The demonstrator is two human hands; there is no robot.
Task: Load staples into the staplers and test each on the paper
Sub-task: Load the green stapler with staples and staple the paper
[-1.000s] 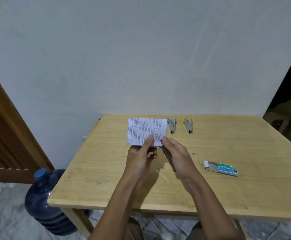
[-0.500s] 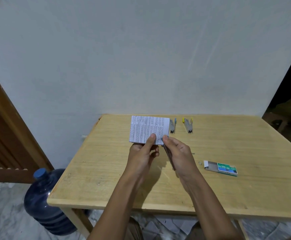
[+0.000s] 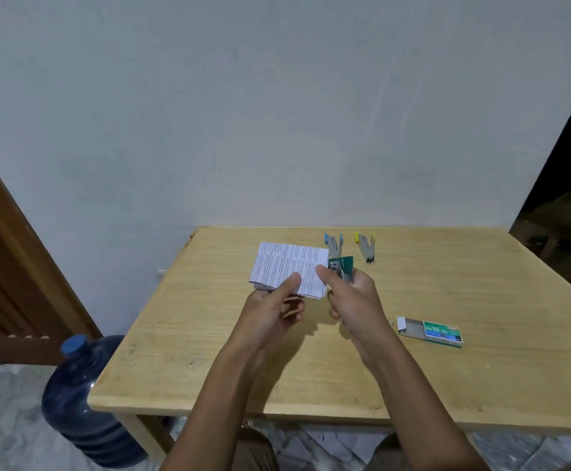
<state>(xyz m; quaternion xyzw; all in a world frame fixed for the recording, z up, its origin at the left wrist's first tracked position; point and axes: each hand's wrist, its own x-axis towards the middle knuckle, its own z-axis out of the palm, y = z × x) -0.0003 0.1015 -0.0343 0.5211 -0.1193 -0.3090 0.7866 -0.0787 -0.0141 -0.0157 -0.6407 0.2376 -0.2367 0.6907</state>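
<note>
While the left hand [image 3: 270, 311] pinches the printed paper [image 3: 289, 268] between thumb and fingers above the table [image 3: 209, 351], the right hand [image 3: 352, 300] grips a green stapler [image 3: 342, 268], its nose poking up past the fingertips just beside the paper's right edge. Beyond the fingers lie a blue-tipped stapler [image 3: 334, 244] and a yellow-tipped stapler [image 3: 365, 246]. Right of the right hand sits the staple box [image 3: 430, 331], slid open.

Dim, even indoor light; soft shadows; wide-angle bowing at edges

head view | worn high, facing forward-down | near both hands, wooden table [image 3: 311, 368] against wall
</note>
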